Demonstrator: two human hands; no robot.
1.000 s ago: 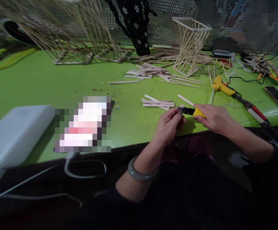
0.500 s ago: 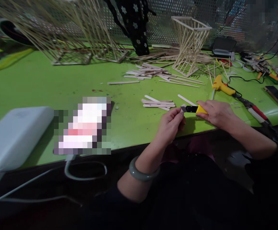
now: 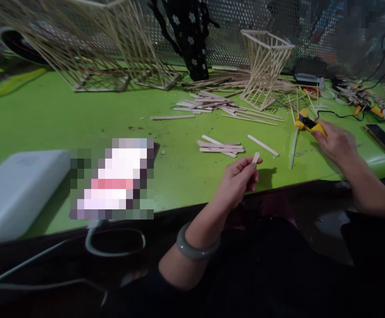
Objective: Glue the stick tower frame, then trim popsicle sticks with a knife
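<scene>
My left hand [image 3: 237, 179] pinches a small wooden craft stick [image 3: 255, 157] between thumb and fingertips, its end pointing up; the rest of it is hidden by the fingers. My right hand [image 3: 338, 143] is closed on a yellow-and-black utility knife [image 3: 317, 128], over the yellow glue gun [image 3: 300, 120]. A translucent glue stick [image 3: 293, 148] extends from the gun towards the table's front edge. Between the hands a single craft stick [image 3: 263, 145] lies on the green table. Left of it, several craft sticks [image 3: 221, 147] form a small pile.
A twisted stick frame [image 3: 267, 70] stands behind a heap of loose sticks [image 3: 208, 102]. Larger stick frames [image 3: 101, 81] stand back left. A blurred-out phone [image 3: 112, 176] and a white power bank [image 3: 26, 190] lie at left, with a cable. Another phone [image 3: 383, 138] lies far right.
My right hand has moved right with the utility knife, away from my left hand and over to the glue gun. My left hand still pinches its craft stick, now tipped more upright.
</scene>
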